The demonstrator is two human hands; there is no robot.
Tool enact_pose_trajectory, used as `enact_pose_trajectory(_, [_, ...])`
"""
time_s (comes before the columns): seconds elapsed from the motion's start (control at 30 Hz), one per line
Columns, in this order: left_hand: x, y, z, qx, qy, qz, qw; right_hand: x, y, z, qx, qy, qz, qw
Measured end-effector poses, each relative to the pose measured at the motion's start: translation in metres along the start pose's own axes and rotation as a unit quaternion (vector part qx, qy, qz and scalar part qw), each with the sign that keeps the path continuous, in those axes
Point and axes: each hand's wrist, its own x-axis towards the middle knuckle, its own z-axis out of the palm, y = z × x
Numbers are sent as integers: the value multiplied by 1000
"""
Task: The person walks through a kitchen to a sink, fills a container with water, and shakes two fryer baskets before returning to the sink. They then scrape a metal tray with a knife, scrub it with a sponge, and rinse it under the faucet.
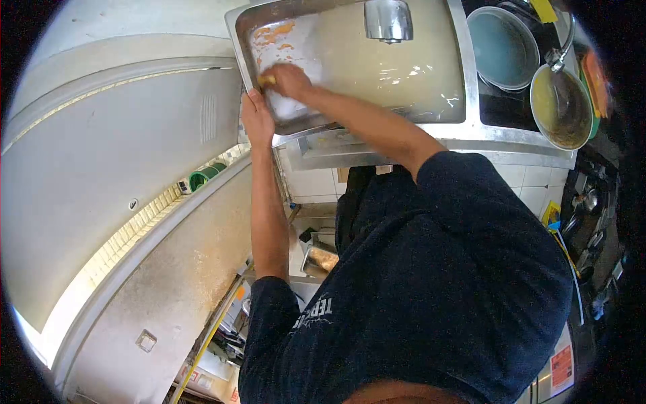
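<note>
My right hand (288,82) is closed on a small yellow sponge (268,79), pressed near the left inner wall of a metal basin (235,40). My left hand (258,120) grips the basin's left rim, thumb over the edge and fingers mostly hidden beneath. Orange food residue (274,34) is smeared over the upper left of the basin's whitish floor. Cloudy, yellowish water (397,84) fills its right part. A metal faucet (388,20) hangs over the water.
Right of the basin stand a round pot of bluish water (501,48) and a tilted bowl with yellowish residue (562,108), a thin tap (557,59) above it. Large white panels (121,155) line the left side. A metal tray of food (320,261) sits lower down.
</note>
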Motion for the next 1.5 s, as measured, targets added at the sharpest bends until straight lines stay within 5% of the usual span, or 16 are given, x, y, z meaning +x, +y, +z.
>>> enact_pose_trajectory(0.07, [2, -2, 0, 23, -7, -4, 1000, 45, 9, -4, -48, 28, 67, 996])
enact_pose_trajectory(0.1, [3, -3, 0, 41, -12, -5, 999, 54, 1, -22, -64, 101, 12, 993])
enact_pose_trajectory(0.2, [6, 3, 0, 54, -7, -1, 999, 76, 3, -25, -50, 84, -3, 995])
enact_pose_trajectory(0.37, [4, 9, -2, 44, 6, 19, 999, -11, 6, -7, -135, -134, -91, 978])
enact_pose_trajectory(0.47, [4, -1, 1, 43, -4, -3, 999, -39, -4, -9, -45, -131, -111, 984])
enact_pose_trajectory(0.53, [7, 0, 2, 46, -4, -4, 999, -15, -10, -18, -116, -108, -77, 984])
enact_pose_trajectory(0.6, [3, 6, 0, 44, -4, -13, 999, 22, 0, -23, -70, 11, 14, 997])
enact_pose_trajectory(0.73, [5, 3, 1, 32, -6, -3, 999, 41, 17, -14, -64, 85, -37, 994])
enact_pose_trajectory(0.83, [5, 4, 1, 56, 12, 21, 998, -8, 23, -15, -52, -124, -67, 989])
enact_pose_trajectory(0.87, [3, 3, 1, 55, 17, 24, 998, -33, 33, -14, -100, -134, -179, 970])
enact_pose_trajectory(0.93, [1, 4, 2, 46, 30, 30, 998, -57, 43, -24, 5, -148, -194, 970])
enact_pose_trajectory(1.03, [1, 7, 3, 46, 28, 23, 998, -34, 46, -42, -17, -21, -183, 983])
enact_pose_trajectory(1.1, [3, 11, 1, 63, 28, 19, 997, 5, 35, -39, -66, -23, -57, 996])
enact_pose_trajectory(1.2, [4, 10, 2, 75, 17, 7, 997, 53, 22, -22, -49, 16, -125, 991])
enact_pose_trajectory(1.27, [4, 10, 1, 74, 15, 0, 997, 72, 16, -13, -38, 119, -29, 992])
enact_pose_trajectory(1.5, [9, 8, 1, 78, 6, 5, 997, 87, 36, -35, -51, 215, 120, 968])
